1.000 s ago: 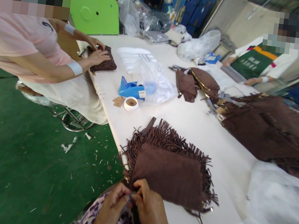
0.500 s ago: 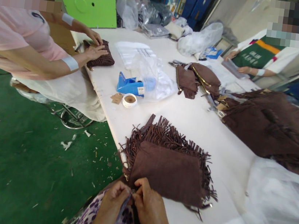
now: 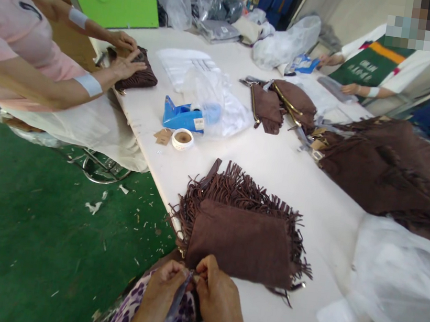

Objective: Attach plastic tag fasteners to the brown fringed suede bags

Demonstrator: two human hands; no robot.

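Observation:
Close to my lap at the table's near edge, my left hand [image 3: 161, 288] is closed in a pinch on a thin greyish strip [image 3: 180, 298] that hangs down between my wrists. My right hand [image 3: 218, 294] is closed too, its fingertips meeting the left ones at the strip's upper end; what exactly they pinch is too small to make out. Just beyond my fingers a brown fringed bag [image 3: 241, 244] lies flat on the white table [image 3: 284, 178], fringe spread along its far and right sides. A strap end with metal pokes out at its lower right corner.
A blue tape dispenser [image 3: 181, 116], tape roll [image 3: 182, 139] and tan tags [image 3: 163, 135] lie ahead. Brown bags [image 3: 380, 172] are piled at right, above clear plastic [image 3: 401, 275]. A co-worker's hands [image 3: 127, 62] touch a brown bag at left; another person [image 3: 373, 71] stands far right.
My view has shifted slightly, while my hands keep pinching at the same spot. The far-right person's hand has moved to a blue dispenser; the left co-worker's hands have shifted on their bag.

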